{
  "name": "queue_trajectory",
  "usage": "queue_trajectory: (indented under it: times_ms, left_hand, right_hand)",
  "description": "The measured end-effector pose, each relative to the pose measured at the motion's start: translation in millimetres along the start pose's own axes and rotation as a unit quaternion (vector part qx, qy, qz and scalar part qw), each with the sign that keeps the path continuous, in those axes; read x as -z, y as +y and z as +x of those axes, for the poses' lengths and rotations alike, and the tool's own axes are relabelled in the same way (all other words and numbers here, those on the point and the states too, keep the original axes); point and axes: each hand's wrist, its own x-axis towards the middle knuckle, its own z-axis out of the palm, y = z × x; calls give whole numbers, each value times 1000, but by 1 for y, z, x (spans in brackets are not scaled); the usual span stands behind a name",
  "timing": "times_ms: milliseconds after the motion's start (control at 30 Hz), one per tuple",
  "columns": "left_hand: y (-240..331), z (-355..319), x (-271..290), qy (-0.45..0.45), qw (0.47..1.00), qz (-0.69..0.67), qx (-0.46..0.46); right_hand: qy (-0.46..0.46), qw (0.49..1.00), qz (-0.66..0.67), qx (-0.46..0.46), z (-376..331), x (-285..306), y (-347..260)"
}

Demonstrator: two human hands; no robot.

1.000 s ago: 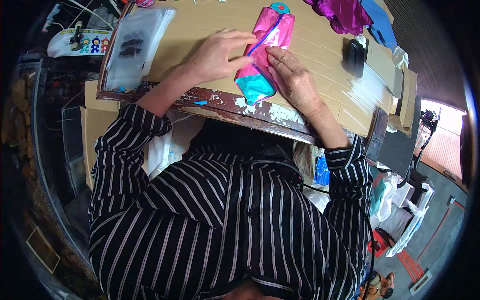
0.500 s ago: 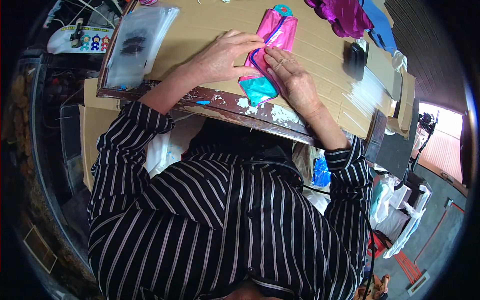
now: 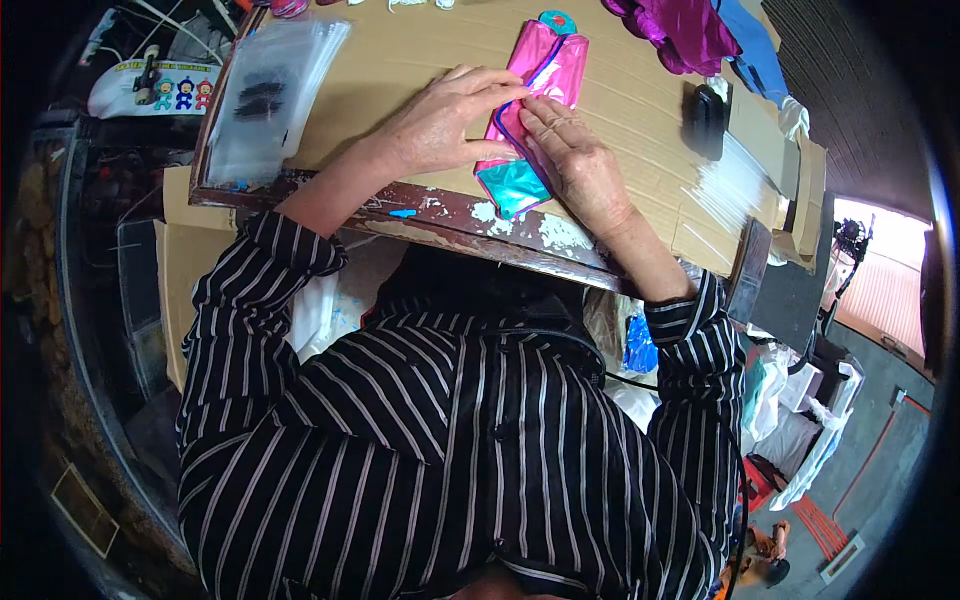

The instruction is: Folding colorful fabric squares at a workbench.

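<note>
A shiny pink folded piece (image 3: 556, 77) lies on the cardboard table top, with a blue trimmed edge running down it. Its near end is teal, and a round teal tab shows at the far end. My left hand (image 3: 445, 122) rests along its left side, thumb spread away from the other fingers, fingertips on the pink material. From the right, my right hand (image 3: 583, 165) lies flat over the piece's right side, its fingers stretched across and nearly meeting the left fingertips. Part of the folded piece is hidden under both hands.
Clear plastic bags (image 3: 270, 105) lie stacked at the table's left. Purple shiny fabric (image 3: 680, 35) and blue cloth (image 3: 755, 60) sit at the far right. Nearer are a black object (image 3: 708, 120) and thin clear strips (image 3: 728, 185). A worn wooden edge (image 3: 455, 222) borders the front.
Both hands stay on the pink piece in nearly the same pose. The whole view has shifted slightly.
</note>
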Motion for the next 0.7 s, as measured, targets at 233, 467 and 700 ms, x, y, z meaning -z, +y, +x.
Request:
queue_trajectory:
  times_ms: [233, 467, 700]
  left_hand:
    - [18, -7, -10, 31, 986, 60, -154]
    - [26, -9, -11, 6, 993, 47, -108]
    - [28, -9, -12, 0, 991, 51, -120]
  right_hand:
    - [0, 1000, -3, 6, 3, 1, -1]
    - [-60, 998, 29, -4, 5, 9, 8]
    - [-66, 997, -21, -30, 34, -4, 58]
